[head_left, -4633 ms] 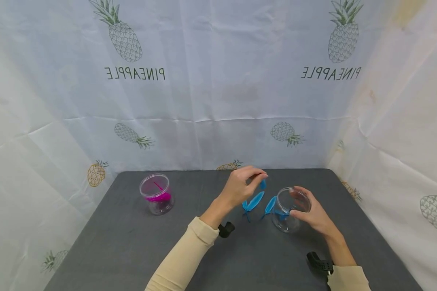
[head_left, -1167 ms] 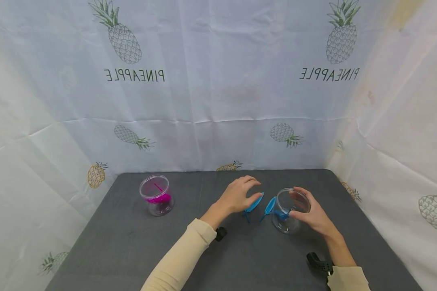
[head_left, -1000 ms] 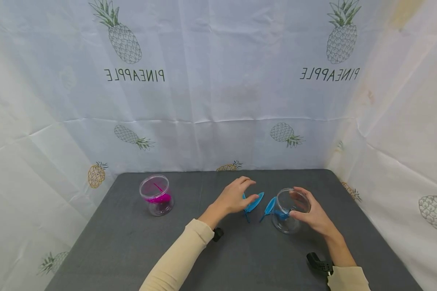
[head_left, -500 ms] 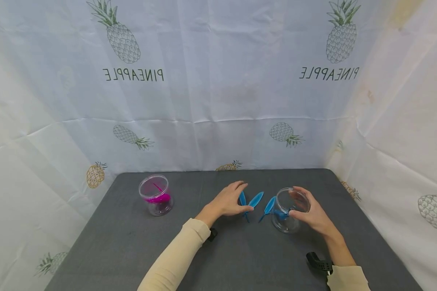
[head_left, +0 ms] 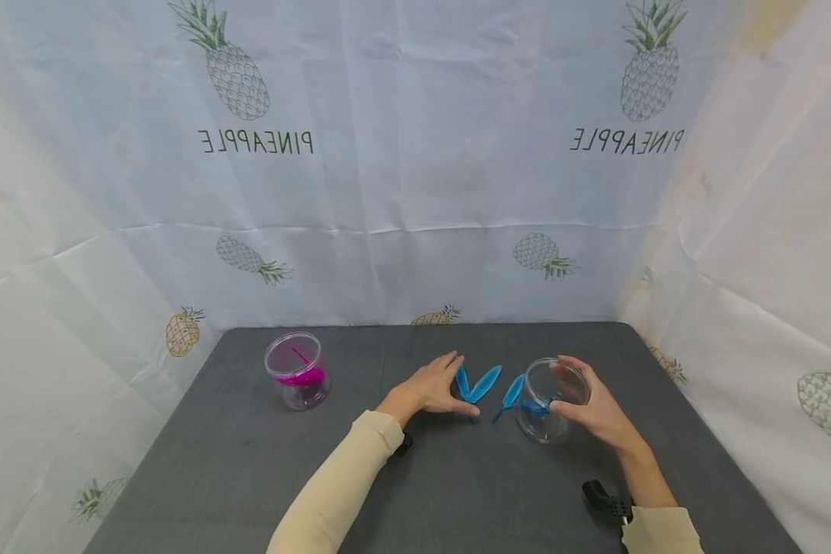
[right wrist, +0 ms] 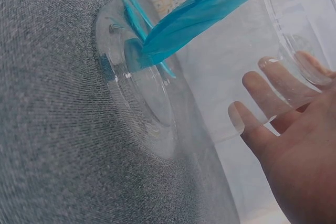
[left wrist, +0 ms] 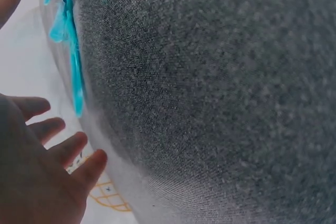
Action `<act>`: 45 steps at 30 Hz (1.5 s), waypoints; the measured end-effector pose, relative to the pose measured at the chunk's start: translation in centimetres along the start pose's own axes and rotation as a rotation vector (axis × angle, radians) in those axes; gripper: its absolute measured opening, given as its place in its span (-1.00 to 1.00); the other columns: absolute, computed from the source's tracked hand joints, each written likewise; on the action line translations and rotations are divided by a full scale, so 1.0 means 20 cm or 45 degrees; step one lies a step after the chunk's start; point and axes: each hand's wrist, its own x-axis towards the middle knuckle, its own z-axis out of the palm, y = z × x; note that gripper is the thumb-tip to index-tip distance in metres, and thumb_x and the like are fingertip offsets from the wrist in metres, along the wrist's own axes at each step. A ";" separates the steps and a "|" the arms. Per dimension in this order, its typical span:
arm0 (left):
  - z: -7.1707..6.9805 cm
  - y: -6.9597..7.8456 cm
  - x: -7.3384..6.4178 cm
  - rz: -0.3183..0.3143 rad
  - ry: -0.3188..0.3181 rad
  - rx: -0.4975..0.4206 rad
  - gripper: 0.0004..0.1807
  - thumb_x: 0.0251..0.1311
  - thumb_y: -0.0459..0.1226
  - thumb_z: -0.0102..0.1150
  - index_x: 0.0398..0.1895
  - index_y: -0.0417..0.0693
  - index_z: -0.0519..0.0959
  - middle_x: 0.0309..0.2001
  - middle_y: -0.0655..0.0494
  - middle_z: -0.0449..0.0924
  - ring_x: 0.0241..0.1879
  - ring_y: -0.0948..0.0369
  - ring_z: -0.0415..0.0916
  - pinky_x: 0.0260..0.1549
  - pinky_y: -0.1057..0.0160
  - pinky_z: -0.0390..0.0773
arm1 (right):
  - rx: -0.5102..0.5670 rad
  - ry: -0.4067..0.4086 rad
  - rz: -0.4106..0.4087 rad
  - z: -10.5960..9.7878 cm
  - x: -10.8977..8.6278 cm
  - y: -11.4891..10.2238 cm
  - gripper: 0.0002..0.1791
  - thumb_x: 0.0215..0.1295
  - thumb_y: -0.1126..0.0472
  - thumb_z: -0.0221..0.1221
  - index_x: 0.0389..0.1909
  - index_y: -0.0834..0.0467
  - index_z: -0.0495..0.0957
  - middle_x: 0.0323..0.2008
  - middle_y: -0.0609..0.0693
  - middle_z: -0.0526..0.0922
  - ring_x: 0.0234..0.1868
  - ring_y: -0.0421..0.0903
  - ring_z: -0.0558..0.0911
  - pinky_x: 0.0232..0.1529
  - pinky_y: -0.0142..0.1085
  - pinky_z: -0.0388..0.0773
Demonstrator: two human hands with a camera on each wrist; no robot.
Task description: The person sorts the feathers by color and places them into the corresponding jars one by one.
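My left hand (head_left: 431, 386) hovers low over the table, fingers and thumb spread around the near side of two blue feathers, holding nothing. One feather (head_left: 486, 383) leans right, the other feather (head_left: 462, 382) stands closer to the fingers, and their stems meet in a V. A third blue feather (head_left: 513, 391) lies beside the clear jar (head_left: 543, 432). My right hand (head_left: 595, 408) grips that jar around its side, thumb in front. Through the wall in the right wrist view, a blue feather (right wrist: 210, 14) slants inside the jar. In the left wrist view, blue feathers (left wrist: 76, 77) show beyond my fingertips.
Another clear jar (head_left: 306, 400) with magenta feathers (head_left: 303, 377) inside stands at the back left of the dark grey table (head_left: 249, 477). A white curtain (head_left: 415, 177) printed with pineapples hangs behind the table and along both sides.
Earlier the left hand pinched a blue feather in the air; that feather has left its fingers. It then opened and moved left and down beside the paired feathers. The right hand stayed on the jar.
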 end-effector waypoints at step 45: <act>0.01 0.02 -0.01 0.028 -0.093 0.023 0.03 0.11 0.42 0.18 0.55 0.07 0.29 0.56 0.06 0.16 0.55 0.04 0.04 0.49 -0.03 0.11 | 0.000 0.005 -0.017 0.00 0.00 0.01 -0.13 0.27 0.51 0.27 0.51 0.34 0.02 0.36 0.44 0.23 0.32 -0.43 0.35 0.23 -0.55 0.40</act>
